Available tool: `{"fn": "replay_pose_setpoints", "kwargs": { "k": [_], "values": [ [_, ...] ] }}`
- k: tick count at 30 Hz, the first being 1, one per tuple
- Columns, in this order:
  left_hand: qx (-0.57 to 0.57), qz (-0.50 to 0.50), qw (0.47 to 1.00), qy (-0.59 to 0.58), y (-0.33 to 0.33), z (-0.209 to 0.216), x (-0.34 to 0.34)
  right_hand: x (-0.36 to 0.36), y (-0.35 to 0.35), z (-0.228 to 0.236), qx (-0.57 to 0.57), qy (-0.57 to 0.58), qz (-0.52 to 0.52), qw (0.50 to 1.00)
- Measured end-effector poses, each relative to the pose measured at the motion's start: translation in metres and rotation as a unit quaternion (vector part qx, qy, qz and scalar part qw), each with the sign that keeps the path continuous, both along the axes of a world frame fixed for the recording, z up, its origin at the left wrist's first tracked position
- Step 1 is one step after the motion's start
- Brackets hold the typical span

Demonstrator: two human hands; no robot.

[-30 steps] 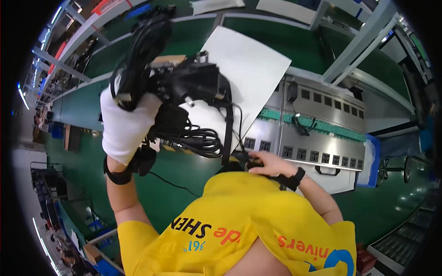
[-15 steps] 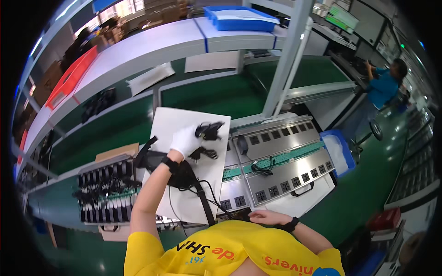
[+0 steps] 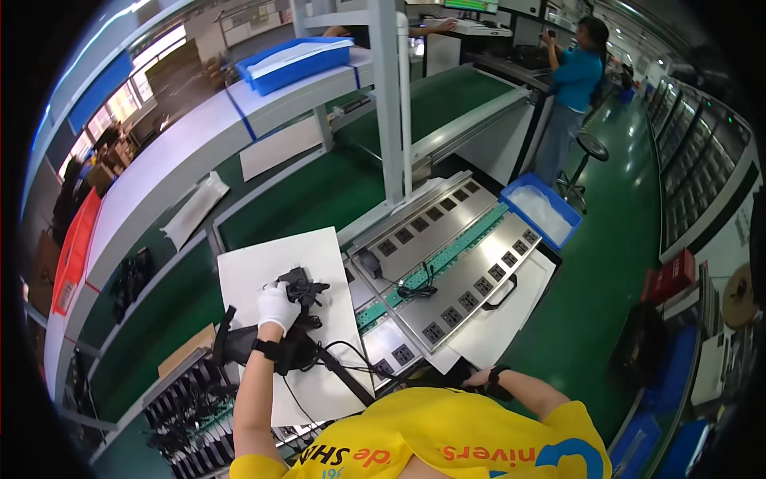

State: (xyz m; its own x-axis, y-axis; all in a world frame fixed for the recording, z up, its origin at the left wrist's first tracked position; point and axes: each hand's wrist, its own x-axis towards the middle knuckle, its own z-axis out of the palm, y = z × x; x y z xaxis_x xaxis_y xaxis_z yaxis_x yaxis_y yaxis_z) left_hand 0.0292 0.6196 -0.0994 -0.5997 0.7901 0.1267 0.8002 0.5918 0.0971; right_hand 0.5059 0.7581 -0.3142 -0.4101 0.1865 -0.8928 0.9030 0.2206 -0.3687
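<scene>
My left hand [image 3: 278, 310], in a white glove, is closed on a black power adapter [image 3: 302, 286] with a bundled cable, over a white board [image 3: 246, 267]. More black cable lies just below its fingers. A black bag-like piece with straps [image 3: 294, 353] rests across the near part of the board, under my left wrist; loose black cords trail from it to the right. My bare right hand [image 3: 479, 378] is low by my waist, close to the near edge of a metal socket panel [image 3: 499, 249]. Its fingers are partly hidden there.
Another black adapter [image 3: 369, 262] and its coiled cable [image 3: 416, 290] lie on the panel. At left stands a rack of black adapters [image 3: 187, 411]. A blue bin [image 3: 550, 222] sits beyond the panel. A metal post [image 3: 386, 104] rises ahead. A person in blue [image 3: 578, 76] stands near a stool [image 3: 591, 147].
The view has swung to the right. My left hand has drawn the adapter nearer to me over the board. My right hand has shifted slightly right, its fingers now less visible.
</scene>
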Motion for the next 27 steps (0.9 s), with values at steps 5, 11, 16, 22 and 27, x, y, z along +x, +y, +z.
{"fn": "replay_pose_setpoints", "kwargs": {
  "k": [5, 11, 16, 22, 27],
  "values": [
    [0.01, 0.001, 1.0, 0.011, -0.01, 0.007, 0.008, 0.002, -0.033, -0.019, 0.162, 0.137, -0.078, 0.974],
    [0.021, -0.012, 1.0, 0.009, 0.0, -0.005, -0.005, -0.004, -0.025, -0.045, 0.136, 0.155, -0.005, 0.979],
    [0.004, 0.014, 1.0, 0.001, -0.003, -0.015, -0.018, 0.029, -0.039, 0.03, 0.28, 0.26, -0.155, 0.911],
    [-0.011, 0.04, 0.999, -0.028, 0.014, -0.004, -0.008, 0.048, -0.027, 0.203, -0.204, 0.04, -0.218, 0.954],
    [-0.03, 0.079, 0.996, -0.018, 0.005, -0.005, -0.014, -0.018, 0.01, 0.25, 0.109, 0.209, 0.142, 0.962]
  ]
}}
